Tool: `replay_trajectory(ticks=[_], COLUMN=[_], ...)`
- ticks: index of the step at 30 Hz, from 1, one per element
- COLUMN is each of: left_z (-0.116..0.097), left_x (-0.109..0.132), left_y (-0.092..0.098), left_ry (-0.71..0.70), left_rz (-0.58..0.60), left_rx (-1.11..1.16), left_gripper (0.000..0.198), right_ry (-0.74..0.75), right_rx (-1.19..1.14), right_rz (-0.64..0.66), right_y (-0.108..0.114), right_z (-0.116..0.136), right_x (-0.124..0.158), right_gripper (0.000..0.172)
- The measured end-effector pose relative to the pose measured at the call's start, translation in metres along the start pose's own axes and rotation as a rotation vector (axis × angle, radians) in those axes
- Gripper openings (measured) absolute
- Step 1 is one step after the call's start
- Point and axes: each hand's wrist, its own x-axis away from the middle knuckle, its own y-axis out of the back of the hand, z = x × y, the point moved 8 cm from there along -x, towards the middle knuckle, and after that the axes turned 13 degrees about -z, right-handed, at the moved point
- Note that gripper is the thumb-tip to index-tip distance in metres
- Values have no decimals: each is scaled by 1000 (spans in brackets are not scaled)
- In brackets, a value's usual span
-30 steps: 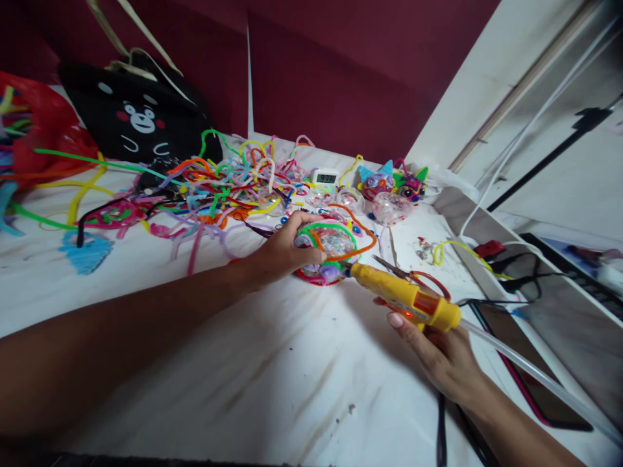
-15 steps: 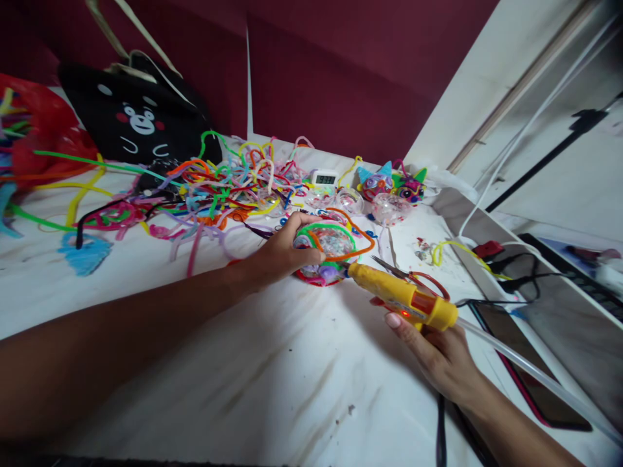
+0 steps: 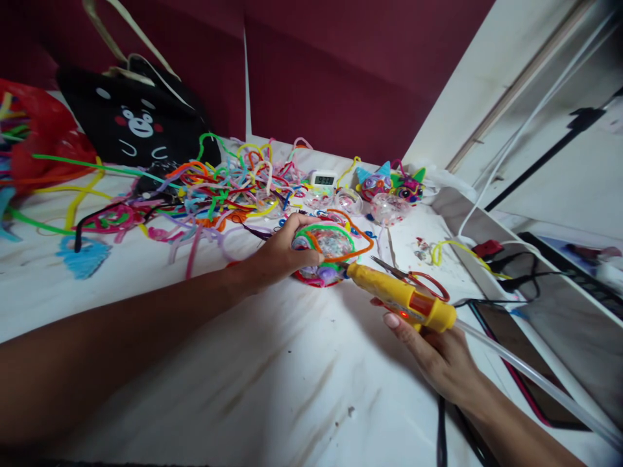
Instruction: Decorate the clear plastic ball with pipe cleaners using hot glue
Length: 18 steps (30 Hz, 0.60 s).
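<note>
Here, two hands [image 3: 287, 255] [image 3: 440, 357], one glue gun [image 3: 399, 294]

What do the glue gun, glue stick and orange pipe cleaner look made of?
Glue gun: likely hard plastic, dull sheen; the yellow body looks moulded.
Glue stick: probably hot-melt resin, smooth; looks milky, translucent.
Orange pipe cleaner: matte, seemingly fuzzy fibre; its bent shape suggests wire inside.

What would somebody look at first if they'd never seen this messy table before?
Probably the bright yellow glue gun in the right hand, right of the picture's middle, with its little red light glowing. Next might be the colourful round craft near the middle, held by the left hand. Behind that, to the left, sits a rainbow tangle of fuzzy stems, beside a black bag with a cartoon face.
</note>
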Motion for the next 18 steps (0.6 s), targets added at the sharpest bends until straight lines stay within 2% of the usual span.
replay_trajectory(ticks=[5, 13, 18], left_z=[-1, 1, 0], left_x=[1, 0, 0], left_y=[0, 1, 1], left_ry=[1, 9, -5], left_rz=[0, -10, -2], left_rx=[-6, -31, -42], left_gripper=[64, 63, 63], right_ry=[4, -12, -1], right_rx=[35, -34, -48], right_rz=[14, 21, 41], right_y=[0, -4, -8], right_z=[-2, -3, 5], right_x=[1, 1, -2], right_gripper=[28, 30, 27])
